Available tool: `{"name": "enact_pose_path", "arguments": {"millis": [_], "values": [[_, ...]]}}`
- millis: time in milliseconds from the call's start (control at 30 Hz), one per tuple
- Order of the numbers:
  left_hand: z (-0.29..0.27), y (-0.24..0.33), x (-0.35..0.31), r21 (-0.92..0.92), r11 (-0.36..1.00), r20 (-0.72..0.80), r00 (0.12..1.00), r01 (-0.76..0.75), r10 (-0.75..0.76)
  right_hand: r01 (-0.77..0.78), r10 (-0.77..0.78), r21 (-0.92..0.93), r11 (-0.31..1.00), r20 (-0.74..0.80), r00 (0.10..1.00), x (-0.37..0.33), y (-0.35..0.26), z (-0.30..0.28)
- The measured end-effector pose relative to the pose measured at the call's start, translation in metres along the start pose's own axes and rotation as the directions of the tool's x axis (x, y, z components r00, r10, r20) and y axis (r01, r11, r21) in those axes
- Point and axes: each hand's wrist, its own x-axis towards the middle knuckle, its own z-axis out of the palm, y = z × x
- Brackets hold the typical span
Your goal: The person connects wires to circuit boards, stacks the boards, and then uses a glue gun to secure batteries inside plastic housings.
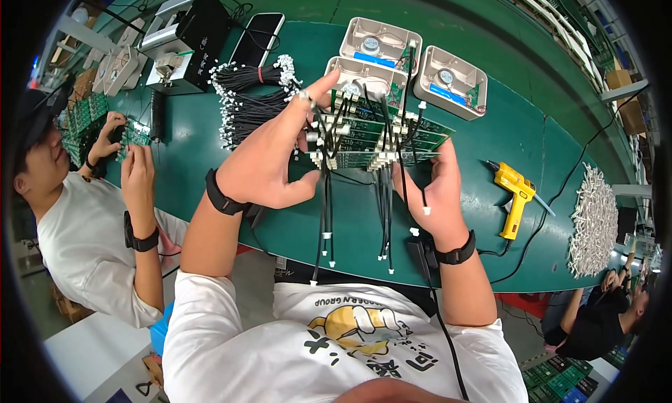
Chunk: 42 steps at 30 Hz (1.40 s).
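A stack of green circuit boards (360, 159) with white sockets is held up over the table between my hands. Black cables (386, 221) with small white plugs dangle from the boards, some as low as my shirt. My left hand (269, 154) is round the stack's left end, its thumb and index finger spread and its other fingers partly hidden behind the boards. At the right end, my right hand (437, 193) grips the board edges, with a cable and its white plug lying across the fingers.
Bundled black cables (248, 116) lie left, below a phone (257, 40). Beige cases (451, 81) with blue batteries stand behind the boards. A yellow glue gun (514, 196) and a heap of white parts (593, 221) lie right. A co-worker (91, 242) handles a board at left, near a black machine (185, 42).
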Motion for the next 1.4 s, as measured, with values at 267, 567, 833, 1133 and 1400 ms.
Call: {"name": "enact_pose_path", "arguments": {"millis": [267,567,833,1133,1400], "values": [[-0.002,-0.006,0.008,0.008,1.0,0.021,1.0,-0.009,0.009,0.044,-0.045,-0.016,0.999,-0.068,0.997,0.008,-0.001,0.003],[-0.008,-0.006,0.009,0.033,0.99,0.028,0.991,-0.135,0.135,-0.068,0.068,-0.023,0.997,-0.018,0.998,-0.013,0.027,-0.014],[0.019,-0.018,0.005,0.047,0.983,-0.088,0.979,-0.18,0.184,-0.116,0.11,-0.072,0.991,-0.086,0.99,-0.014,0.044,-0.027],[0.028,-0.014,0.009,-0.026,0.989,-0.104,0.985,-0.144,0.14,-0.07,0.041,-0.255,0.964,-0.117,0.992,-0.011,0.037,-0.034],[0.005,-0.015,-0.003,0.129,0.983,-0.233,0.959,-0.134,0.162,-0.176,0.169,-0.189,0.966,-0.053,0.984,-0.006,0.007,0.001]]}}
